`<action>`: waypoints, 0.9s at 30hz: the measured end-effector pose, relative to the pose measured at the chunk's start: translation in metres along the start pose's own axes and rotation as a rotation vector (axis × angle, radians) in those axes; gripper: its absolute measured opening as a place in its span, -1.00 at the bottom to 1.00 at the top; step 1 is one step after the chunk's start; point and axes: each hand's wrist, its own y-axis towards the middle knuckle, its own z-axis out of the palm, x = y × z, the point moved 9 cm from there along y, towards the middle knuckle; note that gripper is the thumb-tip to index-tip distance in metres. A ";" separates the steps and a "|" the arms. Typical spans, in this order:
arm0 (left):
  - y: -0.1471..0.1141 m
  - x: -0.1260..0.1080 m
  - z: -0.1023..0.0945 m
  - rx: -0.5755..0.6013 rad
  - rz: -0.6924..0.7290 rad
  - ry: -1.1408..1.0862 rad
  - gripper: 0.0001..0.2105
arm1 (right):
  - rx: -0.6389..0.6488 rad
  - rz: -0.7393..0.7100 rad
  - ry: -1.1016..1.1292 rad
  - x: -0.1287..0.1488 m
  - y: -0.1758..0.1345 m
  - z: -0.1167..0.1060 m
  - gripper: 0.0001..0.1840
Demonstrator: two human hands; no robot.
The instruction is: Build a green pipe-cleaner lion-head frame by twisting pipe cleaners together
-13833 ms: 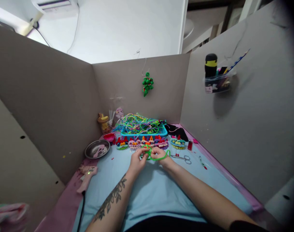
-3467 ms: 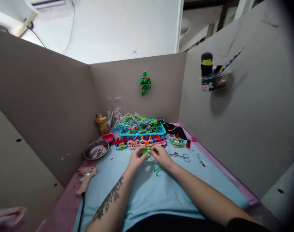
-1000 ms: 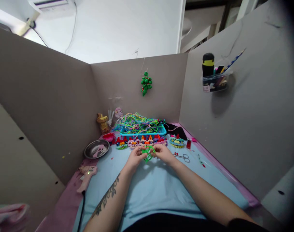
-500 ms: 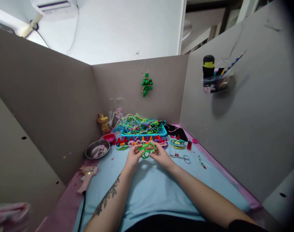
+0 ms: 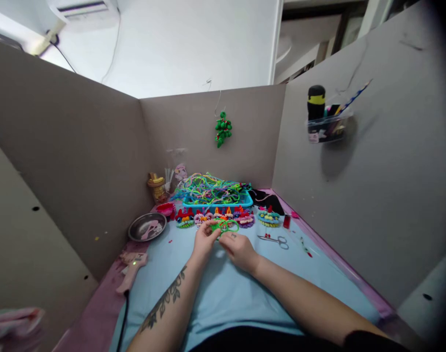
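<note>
A looped bright green cord is held above the middle of the blue cloth. My left hand pinches it from the left, thumb and fingers closed. Close beside it, my right hand is curled, its fingertips pressed together at the cord's lower edge. Part of the cord is hidden behind the fingers. Just beyond my hands stands a row of colourful knotted pieces in red, pink, orange and purple. A yellow and blue knotted piece lies to their right.
A blue tray heaped with tangled cords stands at the back. Scissors lie to the right. On the left are a metal bowl and a pink glue gun with a black cable. Grey partitions enclose the table.
My right hand has turned over and closed, moving slightly down and left below the cord. The green loop now sticks out above it to the right. My left hand has hardly moved.
</note>
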 end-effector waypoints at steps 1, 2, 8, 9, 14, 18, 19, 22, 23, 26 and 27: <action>0.000 0.000 -0.002 -0.016 -0.002 -0.007 -0.68 | 0.011 -0.074 -0.006 0.007 -0.001 0.002 -0.78; 0.001 0.000 -0.004 -0.031 -0.004 -0.018 -0.68 | 0.028 -0.145 -0.012 0.014 -0.003 0.005 -0.77; 0.003 -0.001 -0.012 -0.081 0.005 -0.080 -0.67 | 0.090 -0.310 0.055 0.032 -0.009 0.010 -0.72; 0.003 0.000 -0.013 -0.086 -0.001 -0.085 -0.67 | 0.074 -0.299 0.102 0.030 -0.010 0.008 -0.71; 0.004 0.001 -0.014 -0.103 -0.019 -0.119 -0.65 | -0.216 0.135 0.304 -0.024 -0.013 -0.012 -0.80; 0.003 0.002 -0.010 -0.073 -0.032 -0.132 -0.65 | -0.407 0.577 0.503 -0.076 -0.023 -0.013 -0.70; 0.002 0.002 -0.008 -0.057 -0.037 -0.137 -0.65 | -0.415 0.619 0.550 -0.083 -0.022 -0.011 -0.71; 0.000 0.003 -0.001 0.003 -0.060 -0.152 -0.65 | -0.372 0.662 0.638 -0.093 -0.017 -0.007 -0.81; 0.000 0.003 0.002 0.023 -0.069 -0.155 -0.65 | -0.355 0.667 0.657 -0.094 -0.016 -0.007 -0.81; -0.002 0.003 0.008 0.070 -0.092 -0.157 -0.65 | -0.324 0.671 0.715 -0.095 -0.015 -0.006 -0.80; -0.003 0.003 0.009 0.080 -0.096 -0.156 -0.64 | -0.307 0.663 0.733 -0.093 -0.014 -0.005 -0.79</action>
